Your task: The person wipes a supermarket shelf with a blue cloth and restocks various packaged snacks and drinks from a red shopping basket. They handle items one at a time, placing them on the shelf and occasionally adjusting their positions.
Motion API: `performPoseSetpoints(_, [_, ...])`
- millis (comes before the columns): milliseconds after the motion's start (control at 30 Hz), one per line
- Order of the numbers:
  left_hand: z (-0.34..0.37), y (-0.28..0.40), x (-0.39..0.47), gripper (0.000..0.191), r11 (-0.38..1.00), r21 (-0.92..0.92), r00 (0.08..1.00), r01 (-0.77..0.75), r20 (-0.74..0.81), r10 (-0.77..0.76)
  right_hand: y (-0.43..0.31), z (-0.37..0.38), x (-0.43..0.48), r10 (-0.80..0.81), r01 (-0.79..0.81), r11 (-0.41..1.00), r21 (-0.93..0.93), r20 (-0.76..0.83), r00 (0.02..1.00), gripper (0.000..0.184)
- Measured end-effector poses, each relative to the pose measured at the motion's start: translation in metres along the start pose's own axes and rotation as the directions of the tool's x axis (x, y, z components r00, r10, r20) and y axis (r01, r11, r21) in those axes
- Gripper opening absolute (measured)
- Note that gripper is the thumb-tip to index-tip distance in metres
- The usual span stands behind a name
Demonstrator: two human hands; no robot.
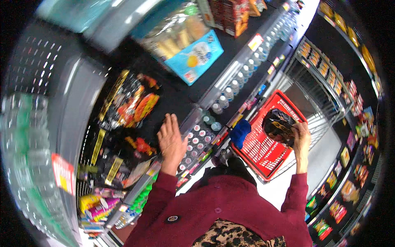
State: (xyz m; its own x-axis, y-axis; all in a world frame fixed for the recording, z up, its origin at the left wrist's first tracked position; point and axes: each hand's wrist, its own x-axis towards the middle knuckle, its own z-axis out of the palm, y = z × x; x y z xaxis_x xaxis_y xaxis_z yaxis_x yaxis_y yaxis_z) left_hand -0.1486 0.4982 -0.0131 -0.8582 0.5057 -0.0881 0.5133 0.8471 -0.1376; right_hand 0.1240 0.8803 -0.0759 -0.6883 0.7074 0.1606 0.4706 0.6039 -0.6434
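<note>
My right hand (301, 131) pinches the edge of a dark glossy packet (274, 124) with some gold on it. The packet is over the slotted floor of a red plastic shopping basket (268, 176); whether it rests there I cannot tell. My left hand (172, 140) holds nothing, fingers extended, over the front edge of a dark shelf (172, 98). Below it, bottles with white caps (195, 140) stand in rows. A blue object (240, 133), perhaps cloth, lies at the basket's left edge.
A wire shopping cart (318, 136) adjoins the basket. On the left shelf are a blue-labelled clear bag of food (196, 54) and shiny snack packets (132, 105). Large wrapped bottles (26, 148) fill the far left. Another shelf of packets (338, 211) runs along the right.
</note>
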Motion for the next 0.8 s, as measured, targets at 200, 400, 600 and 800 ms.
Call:
performPoseSetpoints(200, [0.009, -0.01, -0.005, 0.101, 0.99, -0.136, 0.993, -0.044, -0.112, 0.029, -0.109, -0.051, 0.03, -0.151, 0.123, 0.97, 0.212, 0.123, 0.981, 0.007])
performPoseSetpoints(400, [0.008, -0.013, -0.044, 0.079, 0.896, -0.428, 0.965, -0.123, -0.262, 0.008, -0.228, -0.065, 0.061, -0.493, 0.454, 0.856, 0.247, 0.129, 0.86, 0.004])
performPoseSetpoints(600, [-0.003, -0.01, -0.109, 0.029, 0.676, -0.694, 0.944, -0.246, -0.33, 0.005, -0.323, -0.027, 0.078, -0.674, 0.576, 0.705, 0.414, 0.139, 0.725, 0.007])
performPoseSetpoints(800, [-0.01, -0.009, -0.114, 0.034, 0.57, -0.763, 0.929, -0.304, -0.369, 0.003, -0.388, 0.037, 0.083, -0.806, 0.613, 0.545, 0.572, 0.155, 0.571, 0.01])
